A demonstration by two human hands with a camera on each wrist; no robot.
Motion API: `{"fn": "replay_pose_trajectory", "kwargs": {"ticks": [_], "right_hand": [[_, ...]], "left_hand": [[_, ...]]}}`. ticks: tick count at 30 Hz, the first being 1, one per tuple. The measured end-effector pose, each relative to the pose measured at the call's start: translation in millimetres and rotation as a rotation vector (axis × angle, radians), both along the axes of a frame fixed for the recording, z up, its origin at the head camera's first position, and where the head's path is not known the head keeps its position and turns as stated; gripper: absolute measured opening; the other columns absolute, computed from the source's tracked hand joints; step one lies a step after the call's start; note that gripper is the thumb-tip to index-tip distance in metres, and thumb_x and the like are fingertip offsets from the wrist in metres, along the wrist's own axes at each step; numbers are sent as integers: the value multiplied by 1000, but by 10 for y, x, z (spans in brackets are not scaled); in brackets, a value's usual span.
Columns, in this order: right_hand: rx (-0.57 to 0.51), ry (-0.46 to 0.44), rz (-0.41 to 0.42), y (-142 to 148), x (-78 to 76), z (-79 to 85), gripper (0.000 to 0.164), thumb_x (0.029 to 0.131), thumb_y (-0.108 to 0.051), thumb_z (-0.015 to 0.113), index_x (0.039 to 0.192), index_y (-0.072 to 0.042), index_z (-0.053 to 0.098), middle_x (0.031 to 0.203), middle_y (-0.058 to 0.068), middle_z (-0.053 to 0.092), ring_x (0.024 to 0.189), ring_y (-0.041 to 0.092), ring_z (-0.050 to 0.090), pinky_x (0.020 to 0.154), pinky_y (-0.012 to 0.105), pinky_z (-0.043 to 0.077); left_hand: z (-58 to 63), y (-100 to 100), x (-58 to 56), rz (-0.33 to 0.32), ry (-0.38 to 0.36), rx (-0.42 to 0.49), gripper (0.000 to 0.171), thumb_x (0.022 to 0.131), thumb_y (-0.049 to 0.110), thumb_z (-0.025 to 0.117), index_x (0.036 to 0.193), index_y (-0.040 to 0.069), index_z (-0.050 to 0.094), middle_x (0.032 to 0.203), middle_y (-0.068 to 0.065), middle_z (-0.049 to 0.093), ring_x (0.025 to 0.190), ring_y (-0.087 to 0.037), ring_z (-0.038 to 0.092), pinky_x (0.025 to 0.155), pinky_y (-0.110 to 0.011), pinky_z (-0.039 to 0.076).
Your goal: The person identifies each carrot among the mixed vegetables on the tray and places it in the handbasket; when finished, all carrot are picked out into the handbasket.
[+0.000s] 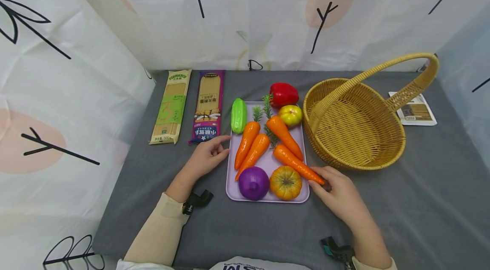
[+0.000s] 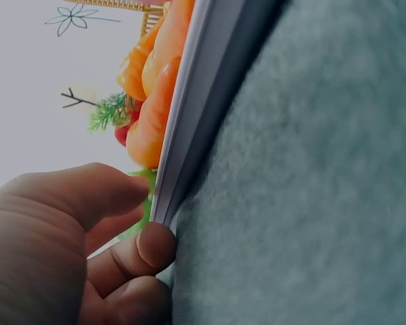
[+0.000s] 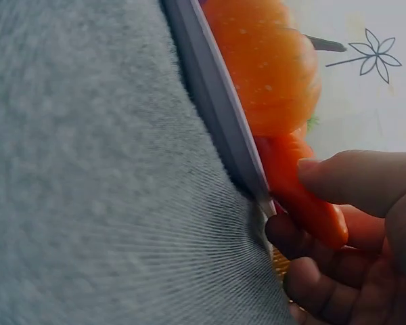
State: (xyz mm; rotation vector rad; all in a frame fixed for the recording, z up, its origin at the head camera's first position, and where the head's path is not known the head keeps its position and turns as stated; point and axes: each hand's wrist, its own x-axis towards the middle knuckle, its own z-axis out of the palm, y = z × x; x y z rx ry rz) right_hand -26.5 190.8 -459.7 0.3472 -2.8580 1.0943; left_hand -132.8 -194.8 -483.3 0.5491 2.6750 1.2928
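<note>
A lilac tray [image 1: 268,168] carries several orange carrots [image 1: 248,144], a purple onion [image 1: 254,183], a small orange pumpkin [image 1: 286,183], a green cucumber [image 1: 239,116] and a yellow tomato-like vegetable [image 1: 290,115]. A red bell pepper [image 1: 284,94] sits at its far right corner. My left hand [image 1: 208,155] is at the tray's left edge, curled fingers and thumb about the rim [image 2: 168,183]. At the right edge, my right hand [image 1: 338,191] pinches the tip of the lower right carrot [image 3: 304,189], which juts over the rim; its fingertips are also close by the tray edge.
A wicker basket [image 1: 357,151] with a tall handle stands right of the tray. A white packet [image 1: 419,110] lies partly behind it. Two noodle packs, one green [image 1: 171,108] and one purple [image 1: 208,106], lie on the grey cloth [image 1: 260,231] at left.
</note>
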Motion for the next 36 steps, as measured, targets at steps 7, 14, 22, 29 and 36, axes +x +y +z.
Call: {"fn": "replay_pose_trajectory", "kwargs": {"ticks": [7, 14, 22, 29, 36], "right_hand": [[0, 67, -5, -18, 0, -32, 23, 91, -10, 78, 113, -2, 76, 88, -6, 61, 62, 3, 46, 54, 24, 41], [-20, 121, -5, -9, 9, 6, 19, 90, -8, 78, 109, -4, 77, 86, -9, 58, 62, 3, 44, 54, 23, 38], [-68, 136, 7, 23, 40, 97, 20, 89, -5, 78, 110, -6, 77, 91, -9, 62, 65, 4, 47, 57, 17, 37], [-166, 111, 18, 39, 80, 191, 23, 90, 0, 76, 112, -5, 76, 96, -7, 66, 71, 6, 53, 61, 18, 43], [-253, 144, 45, 42, 106, 257, 30, 87, 8, 76, 114, -5, 76, 99, -4, 68, 75, 7, 57, 64, 17, 45]], "left_hand": [[9, 29, 4, -8, 30, -53, 37, 96, 18, 74, 132, 10, 68, 70, 6, 54, 57, -11, 46, 55, -27, 35], [16, 35, 8, 3, 19, -70, 37, 96, 19, 74, 132, 11, 69, 71, 6, 54, 58, -13, 47, 55, -28, 36], [5, 32, -1, 13, 1, -70, 37, 96, 20, 73, 132, 13, 68, 71, 5, 55, 58, -14, 48, 55, -27, 36], [0, 21, -12, 10, 9, -69, 38, 96, 21, 73, 133, 13, 68, 71, 5, 55, 58, -15, 48, 55, -28, 36], [-29, 12, -16, 8, 13, -68, 39, 96, 21, 74, 133, 15, 67, 71, 5, 55, 58, -15, 48, 55, -28, 36]]}}
